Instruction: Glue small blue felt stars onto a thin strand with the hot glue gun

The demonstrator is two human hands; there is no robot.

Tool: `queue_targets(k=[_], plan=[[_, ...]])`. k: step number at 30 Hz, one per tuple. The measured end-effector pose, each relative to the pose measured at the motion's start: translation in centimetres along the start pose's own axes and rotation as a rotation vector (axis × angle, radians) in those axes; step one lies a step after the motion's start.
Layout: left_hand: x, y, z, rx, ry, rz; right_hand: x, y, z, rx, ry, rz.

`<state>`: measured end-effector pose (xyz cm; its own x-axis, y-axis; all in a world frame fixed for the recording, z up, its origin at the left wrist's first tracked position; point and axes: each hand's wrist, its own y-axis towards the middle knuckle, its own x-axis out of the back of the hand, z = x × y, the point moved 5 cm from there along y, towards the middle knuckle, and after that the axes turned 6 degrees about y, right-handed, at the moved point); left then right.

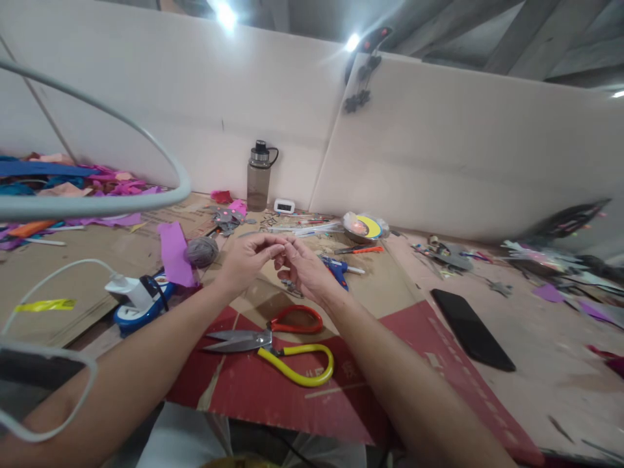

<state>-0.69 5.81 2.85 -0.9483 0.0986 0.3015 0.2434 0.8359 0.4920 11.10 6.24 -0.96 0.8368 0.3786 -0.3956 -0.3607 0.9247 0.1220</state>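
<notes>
My left hand (247, 262) and my right hand (303, 268) meet above the cardboard, fingertips pinched together. Whatever sits between the fingers is too small or hidden to make out. Below them lies a large pair of scissors (266, 339) with one red and one yellow handle, blades pointing left and slightly apart. A blue glue gun (336, 270) rests just beyond my right wrist, partly covered by it. To the left of my left hand is a ball of grey yarn (202, 251) beside a purple strip of material (174, 250).
A power strip (141, 312) with a white charger stands left of my left forearm. A black phone (472, 328) lies at right. Behind are a water bottle (259, 179), a small clock (284, 206) and a bowl (363, 227). A pale curved tube (121, 205) crosses the upper left.
</notes>
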Motion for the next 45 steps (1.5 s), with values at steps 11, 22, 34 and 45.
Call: queue_targets(k=[11, 22, 34, 45], plan=[[0.6, 0.1, -0.9, -0.132, 0.329, 0.094, 0.6, -0.1, 0.1, -0.022, -0.044, -0.012], [0.5, 0.2, -0.2, 0.009, 0.042, 0.081, 0.7, -0.3, 0.7, -0.029, -0.033, 0.058], [-0.1, 0.2, 1.0, 0.121, -0.122, 0.071, 0.8, 0.3, 0.8, 0.063, -0.192, -0.006], [-0.9, 0.2, 2.6, 0.335, -0.508, 0.063, 1.4, -0.2, 2.8, 0.316, -0.329, -0.169]])
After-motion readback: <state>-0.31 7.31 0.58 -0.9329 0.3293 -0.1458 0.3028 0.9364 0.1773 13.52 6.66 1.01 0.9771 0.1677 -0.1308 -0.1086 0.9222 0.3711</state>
